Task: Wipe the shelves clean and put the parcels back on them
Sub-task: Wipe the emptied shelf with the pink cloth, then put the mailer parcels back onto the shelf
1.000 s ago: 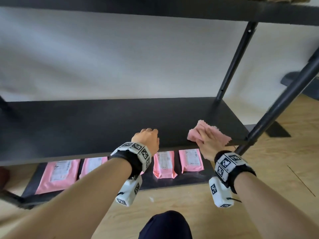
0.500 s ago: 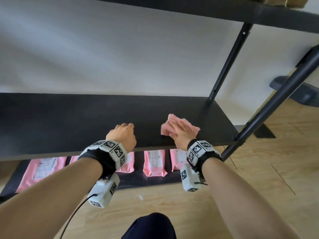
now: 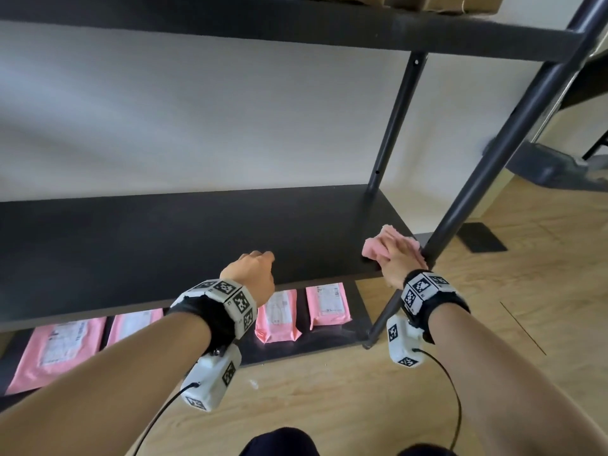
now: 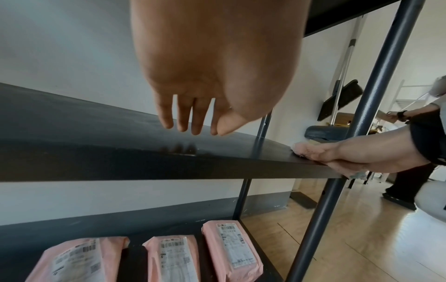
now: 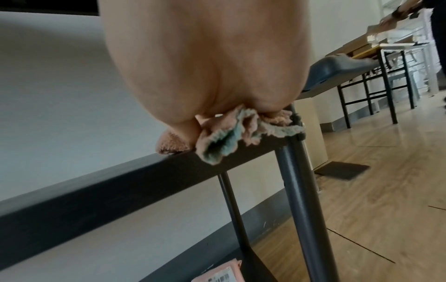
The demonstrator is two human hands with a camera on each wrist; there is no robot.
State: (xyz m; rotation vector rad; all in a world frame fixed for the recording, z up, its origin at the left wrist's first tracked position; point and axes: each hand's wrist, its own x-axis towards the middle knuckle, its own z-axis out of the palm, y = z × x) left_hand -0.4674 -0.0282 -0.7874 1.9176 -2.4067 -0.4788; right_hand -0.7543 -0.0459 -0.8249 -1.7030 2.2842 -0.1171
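The black middle shelf (image 3: 164, 241) lies bare in front of me. A crumpled pink cloth (image 3: 375, 248) sits at its front right corner, beside the front post (image 3: 487, 166). My right hand (image 3: 399, 258) presses down on the cloth. The right wrist view shows the cloth (image 5: 226, 141) bunched under the palm and spilling over the shelf edge. My left hand (image 3: 255, 274) hovers just above the shelf's front middle, holding nothing, its fingers (image 4: 193, 118) relaxed and pointing down. Several pink parcels (image 3: 327, 304) with white labels lie in a row on the bottom shelf (image 3: 329, 343).
An upper black shelf (image 3: 263, 24) runs overhead with cardboard boxes (image 3: 444, 3) on it. A rear post (image 3: 394, 126) stands at the back right corner. Wooden floor (image 3: 526, 307) lies to the right. Another person (image 4: 410, 171) stands farther off to the right.
My right hand slid the cloth left along the shelf front, then back right to the corner by the front post. The left hand stayed hovering over the front edge.
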